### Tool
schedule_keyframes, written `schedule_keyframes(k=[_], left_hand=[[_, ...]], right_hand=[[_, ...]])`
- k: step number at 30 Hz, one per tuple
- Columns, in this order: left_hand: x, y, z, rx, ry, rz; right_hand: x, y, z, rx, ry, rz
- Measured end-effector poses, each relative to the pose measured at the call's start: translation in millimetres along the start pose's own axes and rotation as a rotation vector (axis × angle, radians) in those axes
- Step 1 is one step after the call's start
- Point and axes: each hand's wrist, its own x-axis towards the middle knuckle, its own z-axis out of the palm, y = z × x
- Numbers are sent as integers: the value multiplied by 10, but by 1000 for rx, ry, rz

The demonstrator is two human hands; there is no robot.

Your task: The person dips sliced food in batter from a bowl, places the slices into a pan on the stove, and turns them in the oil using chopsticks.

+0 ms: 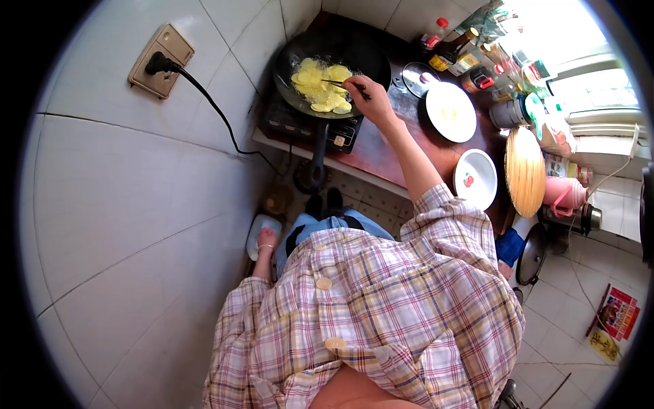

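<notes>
My right hand (pixel 370 100) is closed round dark, thin chopsticks (pixel 334 82). Their tips reach in among yellow slices (pixel 315 85) that lie in bubbling oil. The slices look like potato and sit in a black wok (pixel 293 61), whose long handle (pixel 320 153) points toward me. Under the wok is a black cooktop (pixel 343 140) on the counter. My left hand (pixel 266 237) hangs low by my left side, over or beside a pale container (pixel 255 228). Its fingers are too small and foreshortened to read.
A white plate (pixel 451 126) and a white bowl (pixel 485 170) stand right of the wok, near a glass lid (pixel 414 78). Bottles (pixel 449 51) line the back. A round straw-coloured board (pixel 524 174) and a pink thermos (pixel 565 193) are farther right. A black cord (pixel 218 112) hangs from the wall socket.
</notes>
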Motion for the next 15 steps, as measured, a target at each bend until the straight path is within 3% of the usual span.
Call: schedule_keyframes(k=[8, 12, 15], left_hand=[[-63, 45, -4, 16, -28, 11], [-5, -21, -29, -27, -2, -32], [0, -19, -20, -56, -8, -44]], right_hand=[[140, 278, -3, -51, 279, 62], [-8, 178, 43, 10, 96, 25], [-76, 28, -66, -14, 106, 77]])
